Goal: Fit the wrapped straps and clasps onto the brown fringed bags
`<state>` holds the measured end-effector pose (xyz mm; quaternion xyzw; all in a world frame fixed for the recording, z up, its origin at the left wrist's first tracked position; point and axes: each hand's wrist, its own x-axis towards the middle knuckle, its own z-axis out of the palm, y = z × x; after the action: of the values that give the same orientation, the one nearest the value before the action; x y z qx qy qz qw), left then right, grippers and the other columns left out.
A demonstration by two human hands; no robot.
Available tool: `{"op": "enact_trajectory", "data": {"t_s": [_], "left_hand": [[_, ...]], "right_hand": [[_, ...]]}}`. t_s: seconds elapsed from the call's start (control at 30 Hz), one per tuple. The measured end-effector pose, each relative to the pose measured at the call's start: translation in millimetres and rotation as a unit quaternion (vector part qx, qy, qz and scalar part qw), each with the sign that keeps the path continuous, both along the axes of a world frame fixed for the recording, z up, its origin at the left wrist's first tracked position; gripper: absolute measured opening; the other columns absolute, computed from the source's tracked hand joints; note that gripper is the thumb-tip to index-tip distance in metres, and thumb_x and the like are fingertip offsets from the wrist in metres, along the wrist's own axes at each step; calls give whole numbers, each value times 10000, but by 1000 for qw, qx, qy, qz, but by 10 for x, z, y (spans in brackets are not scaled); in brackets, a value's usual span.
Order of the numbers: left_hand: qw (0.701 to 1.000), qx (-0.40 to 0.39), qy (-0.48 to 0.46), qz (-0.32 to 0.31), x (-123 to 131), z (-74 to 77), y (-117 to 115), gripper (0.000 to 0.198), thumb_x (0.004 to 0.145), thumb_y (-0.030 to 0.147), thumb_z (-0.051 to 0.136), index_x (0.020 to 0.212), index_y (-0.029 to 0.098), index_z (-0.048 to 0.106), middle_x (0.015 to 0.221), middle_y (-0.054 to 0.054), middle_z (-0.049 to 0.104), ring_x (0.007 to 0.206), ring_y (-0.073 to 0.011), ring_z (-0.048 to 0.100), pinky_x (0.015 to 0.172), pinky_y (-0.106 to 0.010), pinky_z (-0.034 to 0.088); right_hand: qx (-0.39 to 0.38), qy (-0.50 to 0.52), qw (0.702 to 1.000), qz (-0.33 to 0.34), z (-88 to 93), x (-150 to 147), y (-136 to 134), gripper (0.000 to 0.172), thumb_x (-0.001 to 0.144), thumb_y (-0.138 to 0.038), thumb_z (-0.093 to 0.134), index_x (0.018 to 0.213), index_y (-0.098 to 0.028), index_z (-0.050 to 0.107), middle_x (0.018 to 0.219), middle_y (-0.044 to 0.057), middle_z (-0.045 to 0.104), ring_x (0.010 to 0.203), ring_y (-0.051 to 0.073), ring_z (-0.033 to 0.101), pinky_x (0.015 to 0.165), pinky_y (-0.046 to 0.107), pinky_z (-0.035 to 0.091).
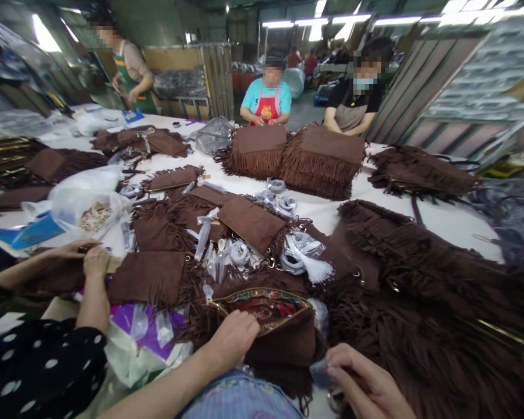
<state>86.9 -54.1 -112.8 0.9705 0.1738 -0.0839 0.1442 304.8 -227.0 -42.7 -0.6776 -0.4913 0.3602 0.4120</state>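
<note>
Dark brown suede-look fringed bag with gold zip at near table edge, mouth gaping, multicoloured patterned lining showing. Left hand curled over its near rim, seems to grip it, thumb hidden. Right hand just right of the bag, thumb and finger pinching a small greyish translucent plastic piece; metal ring just below, link unclear. Risks, my guess: plastic looks slick, pinch only at its edge, could slip and get lost in the dark fringed pile on the right. Mouth could sag closed if left grip loosens; loose fringe could snag in zip teeth.
</note>
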Motion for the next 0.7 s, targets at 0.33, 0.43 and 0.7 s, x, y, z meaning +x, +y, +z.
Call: {"op": "enact_trajectory", "data": {"t_s": [0.33, 0.43, 0.7], "left_hand": [[991, -129, -38, -15, -253, 325, -202, 82, 901, 184, 509, 853, 172, 574, 1042, -49, 640, 926, -181, 578, 805, -267, 448], [973, -229, -11, 33, -284, 395, -182, 96, 881, 237, 548, 832, 175, 603, 1038, -50, 662, 912, -169, 613, 779, -232, 464], [955, -296, 10, -24, 385, 151, -201, 297, 851, 134, 494, 1077, 224, 665, 1117, -39, 698, 1042, -197, 632, 905, -286, 474]], "right_hand": [[-186, -247, 899, 309, -379, -428, 257, 279, 801, -73, 449, 910, -238, 645, 1383, 49, 562, 976, 230, 701, 788, 307, 558], [-151, -191, 919, 311, -490, -457, 90, 285, 851, -104, 455, 972, -244, 672, 1329, 28, 615, 1098, 208, 652, 899, 283, 522], [-92, -81, 959, 255, -414, -478, -88, 333, 871, -106, 477, 1009, -306, 704, 1224, -20, 687, 1045, 190, 678, 865, 259, 539]]}}
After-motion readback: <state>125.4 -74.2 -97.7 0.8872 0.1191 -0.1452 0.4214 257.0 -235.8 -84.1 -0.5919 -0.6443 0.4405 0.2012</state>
